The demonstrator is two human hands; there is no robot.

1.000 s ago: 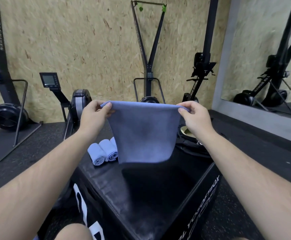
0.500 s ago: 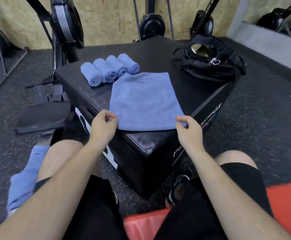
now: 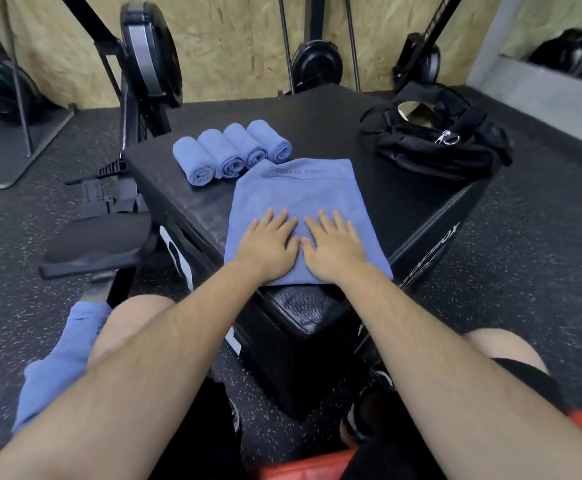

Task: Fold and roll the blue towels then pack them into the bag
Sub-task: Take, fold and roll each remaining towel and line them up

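A folded blue towel (image 3: 300, 192) lies flat on the near corner of a black soft box (image 3: 320, 119). My left hand (image 3: 269, 242) and my right hand (image 3: 333, 242) press on its near half, side by side, palms down and fingers straight. Several rolled blue towels (image 3: 230, 152) lie in a row just behind the flat towel, at its left far corner. A black bag (image 3: 435, 136) with an open top sits on the box's right far corner. More blue towel cloth (image 3: 61, 358) lies beside my left knee, low at the left.
A rowing machine's seat and footplates (image 3: 99, 233) stand close on the box's left. More gym machines (image 3: 315, 60) line the wooden wall behind. Speckled rubber floor surrounds the box. My knees flank its near corner, above something red (image 3: 300, 467) at the bottom edge.
The towel held up in the air came down flat on the box. Both hands let go of its near corners and moved inward, now pressing flat on it.
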